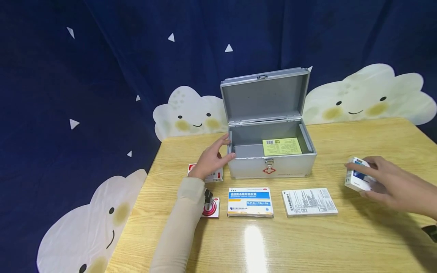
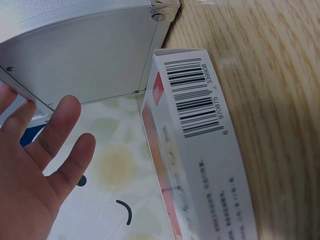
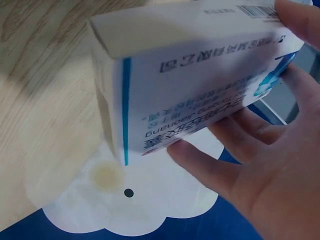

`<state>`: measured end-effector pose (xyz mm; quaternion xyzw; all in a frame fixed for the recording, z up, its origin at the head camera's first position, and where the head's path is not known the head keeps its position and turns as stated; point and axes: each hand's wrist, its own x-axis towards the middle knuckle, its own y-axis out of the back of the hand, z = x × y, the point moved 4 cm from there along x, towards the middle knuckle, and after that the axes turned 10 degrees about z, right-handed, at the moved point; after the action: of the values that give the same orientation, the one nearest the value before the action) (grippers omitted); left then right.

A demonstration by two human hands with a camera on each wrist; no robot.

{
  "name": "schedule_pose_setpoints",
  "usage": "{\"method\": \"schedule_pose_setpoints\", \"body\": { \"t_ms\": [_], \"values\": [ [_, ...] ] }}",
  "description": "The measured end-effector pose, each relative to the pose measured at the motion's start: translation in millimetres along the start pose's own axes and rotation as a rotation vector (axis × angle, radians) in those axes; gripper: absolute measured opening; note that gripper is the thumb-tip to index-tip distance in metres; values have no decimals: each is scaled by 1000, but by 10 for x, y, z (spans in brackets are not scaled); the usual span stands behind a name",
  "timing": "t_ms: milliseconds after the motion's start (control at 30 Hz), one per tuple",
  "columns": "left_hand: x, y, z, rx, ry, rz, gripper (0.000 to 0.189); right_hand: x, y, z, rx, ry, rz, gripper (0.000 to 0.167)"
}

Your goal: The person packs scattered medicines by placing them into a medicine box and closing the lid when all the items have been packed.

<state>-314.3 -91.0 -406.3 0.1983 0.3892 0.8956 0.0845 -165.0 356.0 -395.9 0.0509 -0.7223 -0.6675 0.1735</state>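
Note:
My right hand (image 1: pixel 384 182) grips a white and blue medicine box (image 1: pixel 357 174), tilted, at the right of the table. In the right wrist view, the fingers and thumb pinch this carton (image 3: pixel 190 75) by its edges. An aluminium first-aid case (image 1: pixel 273 167) stands with its lid (image 1: pixel 266 98) raised; a yellow-green carton (image 1: pixel 282 147) lies inside at the right. My left hand (image 1: pixel 209 159) is at the case's left rim, its fingers spread and fairly straight in the left wrist view. Below that hand, a red and white carton (image 1: pixel 216 176) sits beside the case, partly hidden.
Before the case lie a blue and white capsule carton (image 1: pixel 250 202) and a white printed carton (image 1: pixel 309 202). A carton with red rings (image 1: pixel 214 208) is partly covered by the left sleeve. A dark blue curtain (image 1: pixel 191 64) with cloud shapes hangs behind the wooden table (image 1: pixel 290 242).

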Motion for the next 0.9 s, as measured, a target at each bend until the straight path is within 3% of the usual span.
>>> {"method": "schedule_pose_setpoints", "body": {
  "t_ms": [633,900],
  "values": [
    [13,-15,-6,-10,9,-4,69,189,295,-110,10,51,168,75],
    [9,-3,0,0,13,-3,69,253,370,-157,4,43,147,75]
  ]
}}
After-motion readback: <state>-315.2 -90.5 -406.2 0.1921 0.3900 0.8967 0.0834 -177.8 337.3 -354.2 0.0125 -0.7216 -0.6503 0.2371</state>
